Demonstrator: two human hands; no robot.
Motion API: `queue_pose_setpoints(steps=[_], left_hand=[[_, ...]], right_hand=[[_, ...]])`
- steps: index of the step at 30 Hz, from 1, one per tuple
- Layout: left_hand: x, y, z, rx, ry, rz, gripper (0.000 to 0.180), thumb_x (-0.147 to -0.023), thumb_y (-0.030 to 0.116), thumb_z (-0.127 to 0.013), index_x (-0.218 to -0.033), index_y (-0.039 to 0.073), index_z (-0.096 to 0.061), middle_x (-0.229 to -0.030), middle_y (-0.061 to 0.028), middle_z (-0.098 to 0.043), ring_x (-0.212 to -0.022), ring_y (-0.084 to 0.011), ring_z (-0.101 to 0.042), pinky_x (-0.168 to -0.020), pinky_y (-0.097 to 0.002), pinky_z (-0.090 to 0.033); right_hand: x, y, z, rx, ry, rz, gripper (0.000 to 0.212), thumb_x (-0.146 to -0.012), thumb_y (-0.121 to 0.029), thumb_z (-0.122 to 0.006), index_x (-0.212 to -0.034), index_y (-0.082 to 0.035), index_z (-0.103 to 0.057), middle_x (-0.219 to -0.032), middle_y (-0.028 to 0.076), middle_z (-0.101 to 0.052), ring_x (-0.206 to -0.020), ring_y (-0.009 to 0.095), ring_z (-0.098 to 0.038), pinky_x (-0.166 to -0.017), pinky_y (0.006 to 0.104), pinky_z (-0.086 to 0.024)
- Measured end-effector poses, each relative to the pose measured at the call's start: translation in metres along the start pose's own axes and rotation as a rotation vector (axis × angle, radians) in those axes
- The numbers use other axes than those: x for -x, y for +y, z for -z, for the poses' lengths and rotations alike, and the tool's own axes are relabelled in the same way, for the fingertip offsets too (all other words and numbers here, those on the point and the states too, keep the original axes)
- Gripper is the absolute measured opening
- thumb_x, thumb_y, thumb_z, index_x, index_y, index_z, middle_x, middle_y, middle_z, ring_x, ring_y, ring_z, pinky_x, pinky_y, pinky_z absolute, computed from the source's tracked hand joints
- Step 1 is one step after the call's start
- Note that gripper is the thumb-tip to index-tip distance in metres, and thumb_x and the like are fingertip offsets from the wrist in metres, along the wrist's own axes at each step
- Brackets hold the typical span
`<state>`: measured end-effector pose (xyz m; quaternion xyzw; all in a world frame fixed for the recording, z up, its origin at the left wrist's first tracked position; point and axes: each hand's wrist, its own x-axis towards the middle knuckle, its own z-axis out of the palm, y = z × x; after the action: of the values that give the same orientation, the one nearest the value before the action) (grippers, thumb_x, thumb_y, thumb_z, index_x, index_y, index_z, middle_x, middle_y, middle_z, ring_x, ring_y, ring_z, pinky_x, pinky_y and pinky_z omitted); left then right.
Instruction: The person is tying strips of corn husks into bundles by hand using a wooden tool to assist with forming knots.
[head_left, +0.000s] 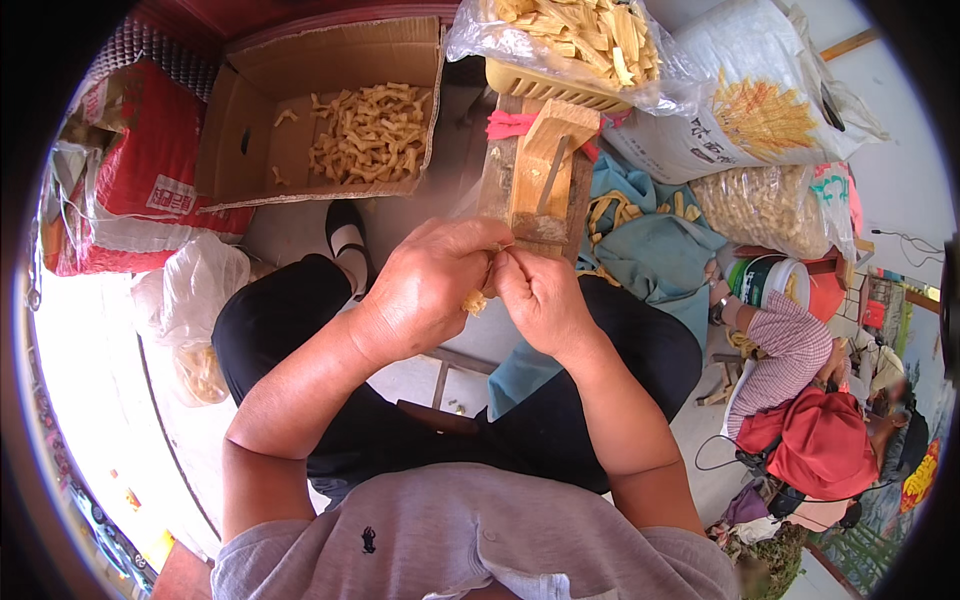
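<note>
In the head view, a small yellow piece (475, 302) is held near mid-frame in the closed grip of the left hand (428, 278); just beside it the grip of the right hand (540, 298) is pinched closed, though on what cannot be told. At upper right, dark characters and yellow wheat are printed on a white sack (755, 100); at upper left, a white square label (172, 195) is borne by a red bag (145, 150).

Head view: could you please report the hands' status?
Left hand closed on ragged yellow piece. Right hand pinched shut alongside. Wooden block just beyond hands.
</note>
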<state>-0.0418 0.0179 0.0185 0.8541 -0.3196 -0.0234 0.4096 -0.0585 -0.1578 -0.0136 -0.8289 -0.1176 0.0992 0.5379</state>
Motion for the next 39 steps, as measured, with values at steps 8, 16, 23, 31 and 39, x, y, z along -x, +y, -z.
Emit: queue_pose_setpoints(steps=[8, 16, 23, 31, 39], left_hand=[[-0.003, -0.012, 0.025, 0.640, 0.396, 0.259, 0.016, -0.086, 0.012, -0.066, -0.092, -0.002, -0.066, -0.096, -0.0074, -0.065, -0.083, -0.0152, -0.061, -0.071, -0.0278, -0.050], [-0.009, -0.004, 0.016, 1.048, -0.110, 0.673, 0.022, -0.079, 0.015, -0.075, -0.091, 0.003, -0.062, -0.066, -0.0010, -0.057, -0.050, -0.0062, -0.049, -0.045, -0.0208, -0.039], [-0.019, -0.011, -0.003, 1.062, 0.159, 0.753, 0.009, -0.085, 0.006, -0.066, -0.088, 0.005, -0.058, -0.070, -0.0006, -0.054, -0.051, -0.0064, -0.046, -0.047, -0.0195, -0.037], [-0.056, -0.031, -0.042, 0.690, 0.188, 0.712, 0.020, -0.089, 0.022, -0.066, -0.101, 0.005, -0.065, -0.070, 0.0035, -0.054, -0.056, -0.0048, -0.046, -0.052, -0.0210, -0.040], [-0.038, -0.035, -0.037, 0.451, 0.326, 0.445, 0.029, -0.090, 0.005, -0.052, -0.118, 0.003, -0.060, -0.106, -0.0060, -0.062, -0.095, -0.0120, -0.058, -0.084, -0.0260, -0.045]], right_hand=[[0.001, -0.013, 0.028, -0.806, -0.306, -0.380, 0.052, -0.098, -0.046, -0.043, -0.079, -0.002, -0.061, -0.061, -0.003, -0.047, -0.053, 0.005, -0.032, -0.049, 0.0211, -0.028], [-0.001, -0.022, 0.026, -0.593, -0.197, -0.422, 0.040, -0.089, -0.040, -0.063, -0.077, -0.001, -0.064, -0.065, -0.003, -0.054, -0.059, 0.005, -0.041, -0.053, 0.0205, -0.034], [-0.003, -0.009, 0.052, -0.350, 0.197, -0.304, 0.016, -0.085, -0.014, -0.071, -0.084, 0.000, -0.063, -0.070, -0.003, -0.060, -0.063, 0.003, -0.049, -0.055, 0.0188, -0.040], [-0.034, 0.025, 0.049, 0.404, 0.461, -0.196, 0.019, -0.082, -0.027, -0.071, -0.084, -0.010, -0.062, -0.066, 0.010, -0.063, -0.060, 0.029, -0.061, -0.058, 0.0384, -0.047], [-0.025, 0.012, 0.039, 0.313, 0.555, 0.042, 0.016, -0.081, -0.020, -0.071, -0.082, -0.009, -0.059, -0.063, 0.008, -0.062, -0.057, 0.029, -0.061, -0.053, 0.0374, -0.047]])
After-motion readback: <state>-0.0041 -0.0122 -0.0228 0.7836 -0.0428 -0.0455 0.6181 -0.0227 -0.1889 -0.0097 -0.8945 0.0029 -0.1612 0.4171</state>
